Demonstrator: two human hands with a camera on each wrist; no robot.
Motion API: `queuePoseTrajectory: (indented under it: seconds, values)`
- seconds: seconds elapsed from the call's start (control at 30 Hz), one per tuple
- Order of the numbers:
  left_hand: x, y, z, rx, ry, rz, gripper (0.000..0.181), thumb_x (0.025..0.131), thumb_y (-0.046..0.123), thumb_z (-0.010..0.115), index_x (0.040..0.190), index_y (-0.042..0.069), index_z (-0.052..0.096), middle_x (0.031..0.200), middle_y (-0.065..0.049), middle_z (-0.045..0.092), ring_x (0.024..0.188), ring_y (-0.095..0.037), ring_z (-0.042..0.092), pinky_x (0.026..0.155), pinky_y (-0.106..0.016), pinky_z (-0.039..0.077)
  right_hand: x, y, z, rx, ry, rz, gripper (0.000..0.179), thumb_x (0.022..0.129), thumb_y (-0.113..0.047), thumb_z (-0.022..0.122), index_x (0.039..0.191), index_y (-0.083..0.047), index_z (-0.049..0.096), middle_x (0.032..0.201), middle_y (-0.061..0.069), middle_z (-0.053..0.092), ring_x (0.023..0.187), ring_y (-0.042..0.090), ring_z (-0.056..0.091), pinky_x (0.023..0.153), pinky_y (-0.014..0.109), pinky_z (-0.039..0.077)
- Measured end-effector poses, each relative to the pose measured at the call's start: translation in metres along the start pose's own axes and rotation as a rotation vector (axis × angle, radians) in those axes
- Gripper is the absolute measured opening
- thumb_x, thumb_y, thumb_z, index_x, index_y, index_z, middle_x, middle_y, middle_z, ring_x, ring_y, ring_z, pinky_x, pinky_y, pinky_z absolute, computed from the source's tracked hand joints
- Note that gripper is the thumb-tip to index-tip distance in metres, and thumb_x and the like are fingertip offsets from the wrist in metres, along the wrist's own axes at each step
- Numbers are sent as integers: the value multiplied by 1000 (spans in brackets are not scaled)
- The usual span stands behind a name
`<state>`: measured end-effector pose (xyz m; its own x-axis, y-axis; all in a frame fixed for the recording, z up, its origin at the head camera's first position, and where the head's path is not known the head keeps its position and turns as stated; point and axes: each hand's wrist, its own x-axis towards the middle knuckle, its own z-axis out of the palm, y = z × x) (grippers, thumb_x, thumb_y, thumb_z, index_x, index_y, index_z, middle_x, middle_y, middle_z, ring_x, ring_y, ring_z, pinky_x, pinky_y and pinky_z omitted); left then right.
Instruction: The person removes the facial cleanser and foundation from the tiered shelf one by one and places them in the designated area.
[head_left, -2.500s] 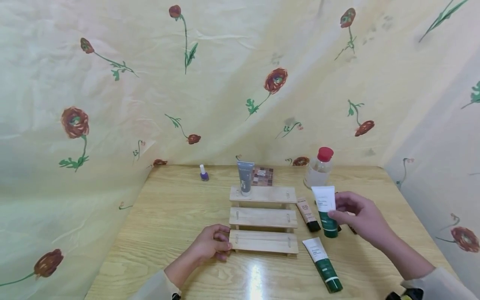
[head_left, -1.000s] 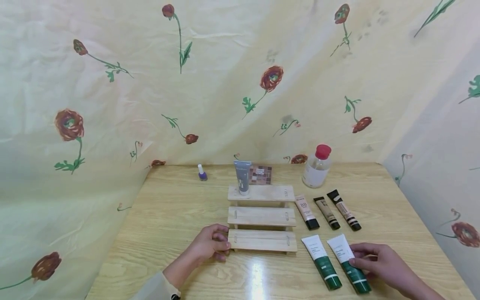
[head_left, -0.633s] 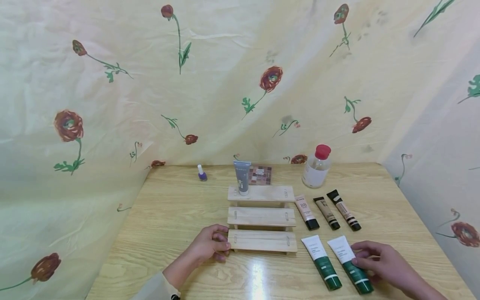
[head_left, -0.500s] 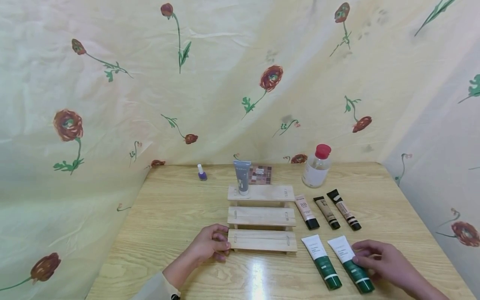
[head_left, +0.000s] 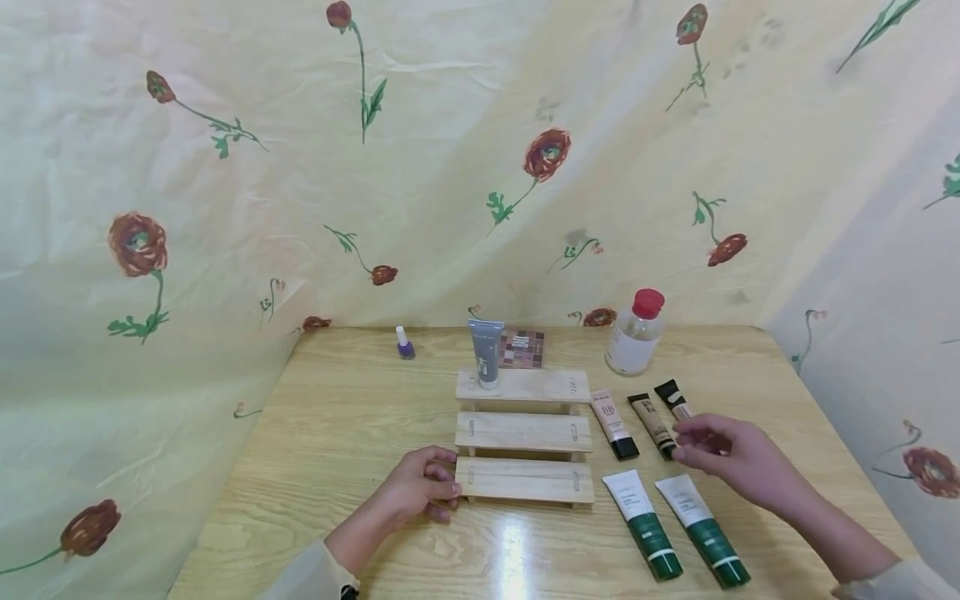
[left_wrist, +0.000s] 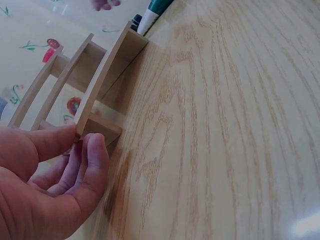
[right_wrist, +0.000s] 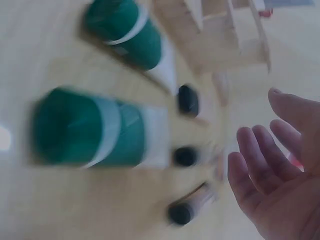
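A three-step wooden display rack [head_left: 525, 433] stands mid-table. My left hand [head_left: 420, 485] pinches the left end of its lowest board between thumb and fingers, as the left wrist view confirms. My right hand [head_left: 731, 458] hovers over the small tubes, holding nothing, its fingers loosely bent in the right wrist view. It partly covers a black-ended concealer tube [head_left: 673, 398]; beside that lie another small tube [head_left: 652, 423] and a pink BB cream tube [head_left: 615, 425]. Nearer me lie two green-and-white tubes, the left tube [head_left: 643, 525] and the right tube [head_left: 705, 533], side by side.
On the rack's top board stands a grey tube [head_left: 487, 354]. Behind it is an eyeshadow palette [head_left: 522, 348]. A bottle with a red cap [head_left: 633, 333] stands at the back right, a purple nail polish bottle [head_left: 405, 343] at the back left. Patterned cloth hangs behind.
My right hand has laid the second green-and-white tube beside the first, let it go, and moved away from me over the small tubes. My left hand has stayed on the rack.
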<state>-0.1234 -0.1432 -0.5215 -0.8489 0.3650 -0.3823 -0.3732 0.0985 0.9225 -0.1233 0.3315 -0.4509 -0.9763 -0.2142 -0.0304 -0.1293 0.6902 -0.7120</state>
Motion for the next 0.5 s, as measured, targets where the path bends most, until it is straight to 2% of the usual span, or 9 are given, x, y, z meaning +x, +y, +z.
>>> queuePoseTrajectory:
  seconds: [0.1, 0.17, 0.37, 0.5]
  values:
    - [-1, 1, 0, 7, 1, 6, 55, 90, -4, 74, 139, -6, 48, 97, -11, 61, 79, -25, 69, 66, -37, 67, 19, -23, 1, -53, 20, -79, 32, 93, -26, 79, 120, -10, 71, 108, 4, 74, 88, 4, 66, 72, 21, 60]
    - [-2, 2, 1, 8, 4, 6, 55, 90, -4, 74, 139, -6, 48, 97, -11, 61, 79, -25, 69, 66, -37, 67, 31, -40, 3, -49, 18, -119, 32, 93, -28, 79, 120, -12, 71, 110, 4, 73, 91, 8, 66, 74, 22, 60]
    - [-3, 4, 2, 19, 6, 2, 56, 90, -4, 74, 139, -6, 48, 95, -10, 61, 79, -25, 69, 65, -37, 67, 64, -89, 17, 41, -15, -266, 36, 93, -27, 79, 123, -11, 69, 114, 7, 72, 99, 18, 69, 82, 28, 62]
    - [-4, 5, 2, 30, 11, 4, 56, 90, -3, 74, 139, -6, 48, 95, -11, 62, 79, -25, 69, 65, -37, 67, 85, -116, 30, 104, -53, -346, 38, 92, -26, 80, 125, -14, 67, 118, 5, 71, 103, 18, 70, 85, 31, 62]
